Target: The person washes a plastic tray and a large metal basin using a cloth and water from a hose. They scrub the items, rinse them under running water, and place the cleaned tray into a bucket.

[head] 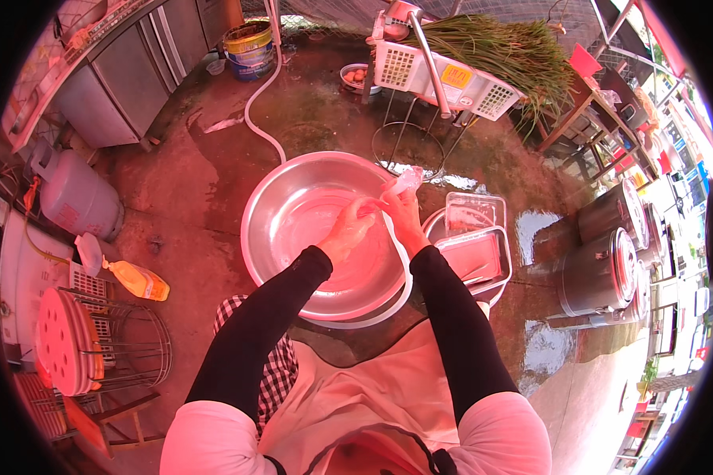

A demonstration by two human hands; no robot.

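A wide stainless steel basin (297,237) stands on the wet floor in front of me. My left hand (352,228) is over the basin, its fingers curled close to my right hand; whether they grip anything is hard to see. At the basin's right rim, my right hand (403,211) is closed around the upper part of a white hose (403,261). The hose curves around the near side of the basin and up to the hands. Something clear and shiny (410,180), water or thin plastic, shows at the fingertips of my right hand.
Clear rectangular containers (475,258) rest on a round pan at the right. Beyond the basin, a white crate (445,77) of long green stalks sits on a metal stand. Lidded steel pots (597,273) stand right; a gas cylinder (80,193), yellow bottle (136,280) and stools (65,341) left.
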